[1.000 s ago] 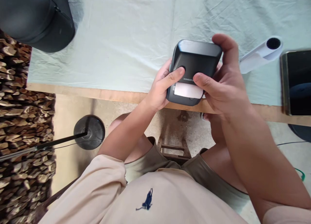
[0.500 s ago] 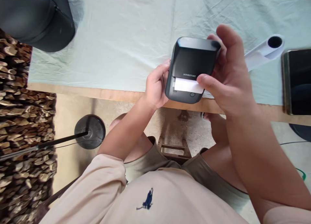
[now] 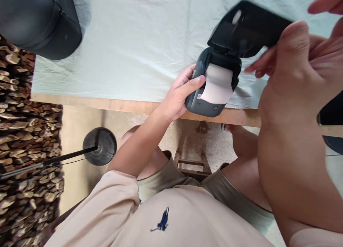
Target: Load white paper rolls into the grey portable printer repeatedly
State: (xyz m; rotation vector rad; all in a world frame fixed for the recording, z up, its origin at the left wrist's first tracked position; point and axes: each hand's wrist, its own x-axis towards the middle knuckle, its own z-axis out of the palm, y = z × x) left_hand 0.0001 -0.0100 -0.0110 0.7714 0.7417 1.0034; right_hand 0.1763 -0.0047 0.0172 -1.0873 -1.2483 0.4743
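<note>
Left hand (image 3: 179,97) grips the printer (image 3: 211,86); right hand (image 3: 292,68) lifts its lid (image 3: 248,29).

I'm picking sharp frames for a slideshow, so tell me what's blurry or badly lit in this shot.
Head view: the printer's raised lid and the right hand are smeared by motion; the left hand, printer body and paper roll stay sharp. Soft, even daylight on the tablecloth, no harsh glare; the dark bag at top left loses detail.

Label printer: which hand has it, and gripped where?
The left hand grips the label printer by its left side; the right hand lifts its open lid.
</note>
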